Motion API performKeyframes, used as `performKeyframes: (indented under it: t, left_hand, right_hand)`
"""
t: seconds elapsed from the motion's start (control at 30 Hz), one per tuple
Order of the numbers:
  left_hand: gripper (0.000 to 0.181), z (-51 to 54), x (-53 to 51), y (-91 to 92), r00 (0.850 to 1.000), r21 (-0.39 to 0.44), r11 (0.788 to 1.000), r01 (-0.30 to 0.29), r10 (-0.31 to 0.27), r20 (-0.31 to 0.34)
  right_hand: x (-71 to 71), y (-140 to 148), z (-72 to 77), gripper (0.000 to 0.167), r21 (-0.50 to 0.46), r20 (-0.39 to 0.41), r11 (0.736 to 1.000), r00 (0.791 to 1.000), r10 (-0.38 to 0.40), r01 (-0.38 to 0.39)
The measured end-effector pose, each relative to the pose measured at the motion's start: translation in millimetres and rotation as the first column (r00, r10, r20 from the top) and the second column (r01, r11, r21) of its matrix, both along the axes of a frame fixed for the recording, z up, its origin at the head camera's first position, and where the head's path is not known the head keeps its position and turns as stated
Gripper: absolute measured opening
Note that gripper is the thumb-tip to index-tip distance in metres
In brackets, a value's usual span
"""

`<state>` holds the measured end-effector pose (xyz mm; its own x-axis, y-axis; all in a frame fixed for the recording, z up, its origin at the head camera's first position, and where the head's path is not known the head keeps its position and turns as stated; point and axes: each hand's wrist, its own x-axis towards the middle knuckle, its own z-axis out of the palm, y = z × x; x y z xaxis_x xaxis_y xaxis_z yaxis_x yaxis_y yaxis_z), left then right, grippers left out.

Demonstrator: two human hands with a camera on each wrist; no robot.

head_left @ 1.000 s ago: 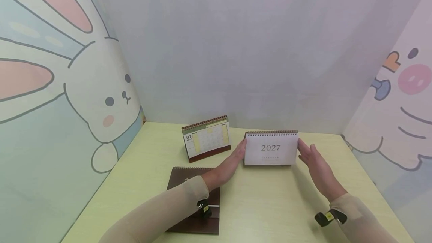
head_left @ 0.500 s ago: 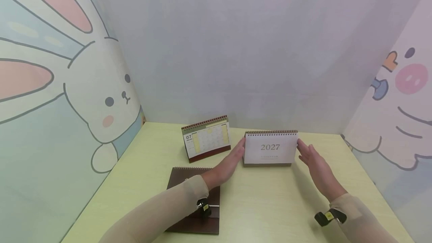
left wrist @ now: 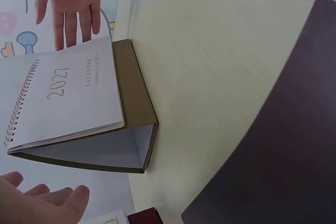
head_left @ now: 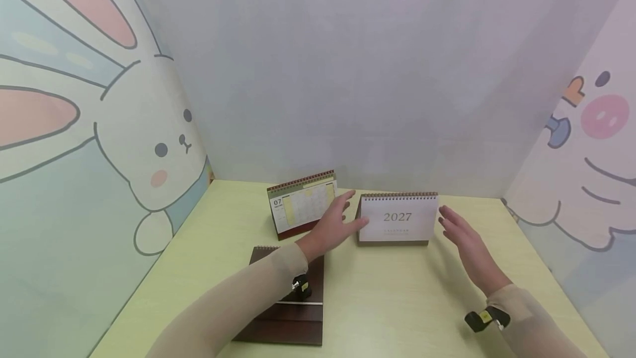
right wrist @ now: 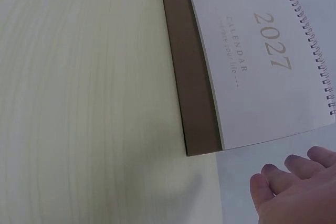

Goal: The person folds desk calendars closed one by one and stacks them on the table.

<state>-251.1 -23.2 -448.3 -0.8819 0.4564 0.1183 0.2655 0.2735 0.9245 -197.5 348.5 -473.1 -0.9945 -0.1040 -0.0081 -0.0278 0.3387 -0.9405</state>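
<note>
A white desk calendar (head_left: 397, 219) marked 2027 stands upright on its brown folded base (left wrist: 134, 85) toward the back of the table. Just left of it is my left hand (head_left: 332, 227), fingers spread and holding nothing; the left wrist view shows a gap between it and the calendar's open side. My right hand (head_left: 469, 247) is at the calendar's right edge, fingers extended and apart from it, as the right wrist view shows. Partly behind my left hand stands a second desk calendar (head_left: 303, 207) with a month page marked 07, angled on its dark red base.
A dark brown spiral-bound calendar or notebook (head_left: 293, 327) lies flat under my left forearm. The pale yellow table (head_left: 387, 303) is bounded by a plain back wall (head_left: 348, 70) and side panels with cartoon animals (head_left: 144, 148).
My left hand has moved off the 2027 calendar's left edge, leftward, and its fingers have spread. My right hand has drawn slightly away from the right edge. The calendar has barely shifted.
</note>
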Motion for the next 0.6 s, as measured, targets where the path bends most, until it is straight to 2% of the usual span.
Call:
performKeyframes:
  t: [0.13, 0.3, 0.47, 0.6]
  left_hand:
    - [0.091, -0.6, -10.9, 2.7, 0.999, -0.044, 0.999, -0.031, 0.03, -0.023]
    - [0.091, -2.5, -20.9, 5.6, 0.998, -0.088, 0.995, -0.054, 0.051, -0.04]
    - [0.089, -4.2, -25.2, 10.8, 0.999, -0.113, 0.992, -0.047, 0.046, -0.013]
    - [0.079, -5.3, -27.3, 14.6, 0.999, -0.126, 0.991, -0.033, 0.033, -0.001]
  right_hand:
    - [-2.5, 3.0, -1.7, 0.082, 0.036, 0.006, 0.999, 1.0, -0.015, 0.015]
    - [-8.9, 3.6, -2.9, 0.09, 0.081, 0.024, 0.996, 1.0, 0.019, -0.021]
    - [-15.2, 2.4, -6.2, 0.093, 0.113, 0.037, 0.993, 0.999, 0.034, -0.038]
    - [-18.5, 1.1, -8.0, 0.095, 0.133, 0.033, 0.99, 0.999, 0.042, -0.046]
